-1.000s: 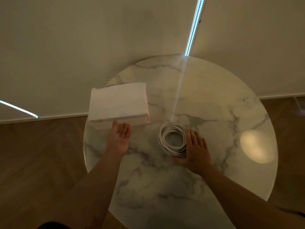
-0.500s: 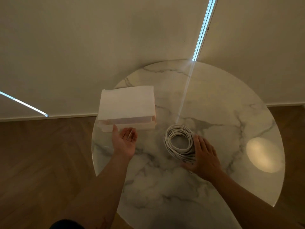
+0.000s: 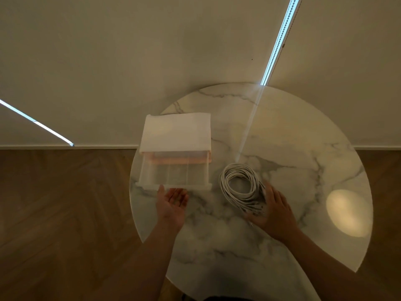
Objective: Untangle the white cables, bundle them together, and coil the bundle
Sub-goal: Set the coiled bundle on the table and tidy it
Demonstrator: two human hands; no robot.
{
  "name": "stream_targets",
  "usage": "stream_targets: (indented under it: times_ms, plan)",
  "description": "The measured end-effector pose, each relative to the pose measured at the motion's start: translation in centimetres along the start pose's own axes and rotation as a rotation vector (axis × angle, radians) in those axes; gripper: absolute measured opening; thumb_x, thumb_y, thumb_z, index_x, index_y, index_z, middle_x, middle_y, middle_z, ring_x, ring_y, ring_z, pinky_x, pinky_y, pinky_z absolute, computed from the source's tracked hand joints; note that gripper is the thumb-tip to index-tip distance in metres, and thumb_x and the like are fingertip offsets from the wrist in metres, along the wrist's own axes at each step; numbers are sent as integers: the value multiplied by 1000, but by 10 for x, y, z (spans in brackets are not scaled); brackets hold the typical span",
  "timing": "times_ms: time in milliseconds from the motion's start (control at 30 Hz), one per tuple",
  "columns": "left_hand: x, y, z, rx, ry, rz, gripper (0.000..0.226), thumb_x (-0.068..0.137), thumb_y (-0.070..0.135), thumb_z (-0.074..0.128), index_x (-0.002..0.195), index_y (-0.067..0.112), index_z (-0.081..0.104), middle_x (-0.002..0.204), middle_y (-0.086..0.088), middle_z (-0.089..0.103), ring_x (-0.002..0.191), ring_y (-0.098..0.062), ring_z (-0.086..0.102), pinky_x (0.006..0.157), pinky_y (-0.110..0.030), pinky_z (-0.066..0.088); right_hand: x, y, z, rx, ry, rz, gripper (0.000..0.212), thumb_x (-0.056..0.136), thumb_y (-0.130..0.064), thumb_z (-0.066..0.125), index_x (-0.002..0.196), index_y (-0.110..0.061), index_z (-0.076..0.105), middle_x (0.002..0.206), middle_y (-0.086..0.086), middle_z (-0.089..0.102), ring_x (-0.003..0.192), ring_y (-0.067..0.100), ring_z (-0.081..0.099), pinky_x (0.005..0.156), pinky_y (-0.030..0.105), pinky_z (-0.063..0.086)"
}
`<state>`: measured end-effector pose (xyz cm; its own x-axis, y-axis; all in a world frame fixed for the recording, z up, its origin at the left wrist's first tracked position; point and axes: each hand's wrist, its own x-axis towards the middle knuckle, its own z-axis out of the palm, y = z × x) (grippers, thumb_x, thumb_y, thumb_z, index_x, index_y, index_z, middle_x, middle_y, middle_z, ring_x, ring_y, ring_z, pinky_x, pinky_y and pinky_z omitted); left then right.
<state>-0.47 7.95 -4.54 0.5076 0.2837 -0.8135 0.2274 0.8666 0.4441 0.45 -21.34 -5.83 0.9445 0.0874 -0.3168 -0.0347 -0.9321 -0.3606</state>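
1. The coil of thin white cables [image 3: 240, 198] lies flat on the round white marble table [image 3: 282, 137], just right of the white translucent plastic drawer box [image 3: 176, 131]. The windings look even, so the coiling seems all but done. What remains is probably to secure the loops.
2. The right hand [image 3: 273, 211] lies flat and wide, with straight fingers against the near-right side of the coil where the loose cable ends gather. Press there lightly, because those ends are the likeliest part to spring free.
3. The left hand [image 3: 171, 205] is palm up with relaxed fingers and holds nothing. It sits just near the front of the box's pulled-out clear drawer [image 3: 173, 174], and I cannot tell whether it touches the lip.
4. If the coil is meant for the drawer, that is a guess. Lift it by closing fingers and thumb round the whole bundle at the loose ends, not by a single strand.
5. Bring the left hand to the coil's far-left side, so the ring is carried level and no loops slide apart.
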Motion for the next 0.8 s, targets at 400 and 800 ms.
stream_targets:
  times_ms: [400,800]
  plan:
    - [-18,-10,-18,30,43,38,30,96,29,50,109,4,60,105,-13,61,94,-27,61,84,-36,50,-1,1,-16,171,-43,78,69,95,-39,54,149,-7,26,150,15,38,136,34,34,109,41,32]
    - [-48,-107,51,769,65,-6,30,75,37,71,59,13,64,65,-7,62,71,-24,60,79,-41,56,58,-33,-42,111,-15,100,43,95,-38,51,102,2,64,100,24,64,100,38,60,81,38,46]
